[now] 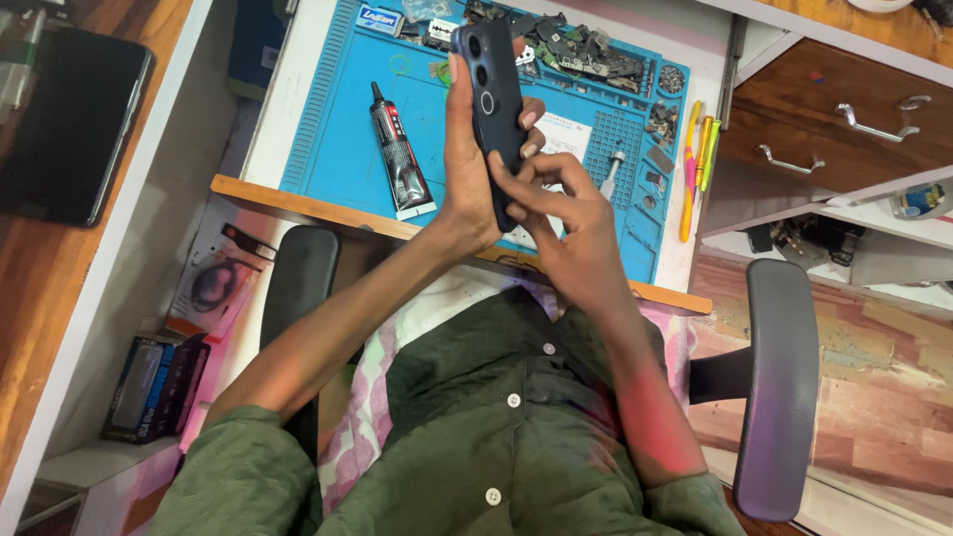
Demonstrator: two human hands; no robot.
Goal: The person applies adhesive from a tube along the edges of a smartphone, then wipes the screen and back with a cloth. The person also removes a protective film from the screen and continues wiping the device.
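Observation:
A dark blue smartphone (493,104) stands upright above the desk, its back with three camera rings facing me. My left hand (469,169) grips it along the left edge, fingertips showing round the right side. My right hand (566,223) touches the phone's lower right edge with its fingertips. Under both hands lies a blue repair mat (338,129) on the white desk. A black glue tube (399,154) rests on the mat to the left of my left hand.
A heap of phone parts and screws (571,50) fills the mat's far side. A small screwdriver (610,174) and yellow and orange tools (697,159) lie at right. Wooden drawers (844,109) stand right. Black chair armrests (779,387) flank me. A dark tablet (65,124) sits left.

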